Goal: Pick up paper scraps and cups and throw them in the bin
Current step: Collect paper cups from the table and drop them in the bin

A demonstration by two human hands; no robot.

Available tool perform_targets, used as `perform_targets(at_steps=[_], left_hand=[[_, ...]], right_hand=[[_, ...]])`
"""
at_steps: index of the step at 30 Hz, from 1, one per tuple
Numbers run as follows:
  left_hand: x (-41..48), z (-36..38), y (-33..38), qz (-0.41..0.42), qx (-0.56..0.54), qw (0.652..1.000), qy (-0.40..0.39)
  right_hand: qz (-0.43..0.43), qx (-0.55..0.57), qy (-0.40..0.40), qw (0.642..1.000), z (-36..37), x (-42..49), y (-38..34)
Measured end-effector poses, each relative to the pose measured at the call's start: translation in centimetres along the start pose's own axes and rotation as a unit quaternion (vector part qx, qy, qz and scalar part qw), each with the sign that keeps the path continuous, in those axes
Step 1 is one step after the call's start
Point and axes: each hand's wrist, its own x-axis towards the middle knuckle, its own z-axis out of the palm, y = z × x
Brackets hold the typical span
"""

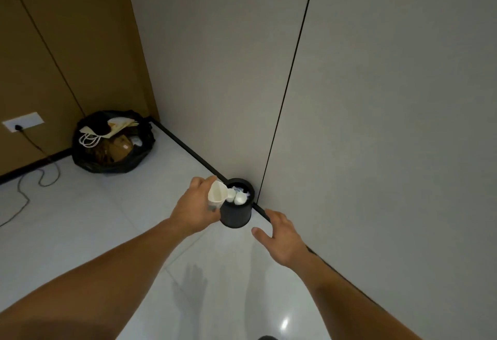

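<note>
Your left hand (196,205) grips a paper cup (216,191), tipped over the rim of the bin (236,214) just right of it, likely to drop it in. Your right hand (279,237) has its fingers spread and holds nothing, beside the bin, maybe steadying. Scraps (239,198) are inside. There's a glossy tile floor (94,218), a grey wall (376,97) and a black bag (113,143) far left.

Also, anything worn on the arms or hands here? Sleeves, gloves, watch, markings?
No sleeves in view: both forearms are bare to the frame edge. Left hand and right hand are ungloved, with no watch, band or ring visible. One dark streak runs along the right forearm just past the wrist; tattoo or shadow, cannot tell.
</note>
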Motion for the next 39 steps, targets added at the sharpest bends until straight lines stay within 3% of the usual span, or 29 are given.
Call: perform_targets(at_steps=[11, 16, 21, 31, 39], left_hand=[[22.6, 7.3, -4.6, -0.031, 0.001, 0.997, -0.074], [31.5, 14.3, -10.3, -0.048, 0.01, 0.99, -0.132], [38.6, 23.4, -16.8, -0.047, -0.016, 0.989, -0.138], [45.4, 41.5, -26.9, 0.039, 0.047, 0.981, -0.182], [45.9, 47.6, -33.2, 0.111, 0.168, 0.956, -0.214]], right_hand=[[0.069, 0.056, -0.049, 0.995, 1.0, 22.3, 4.3], [0.105, 0.052, -0.07, 0.991, 3.7, 32.9, 8.0], [0.128, 0.048, -0.054, 0.989, 9.8, 40.6, 12.4], [0.151, 0.049, -0.015, 0.987, 24.4, 50.2, 20.3], [0.16, 0.06, 0.011, 0.985, 29.2, 53.8, 24.2]])
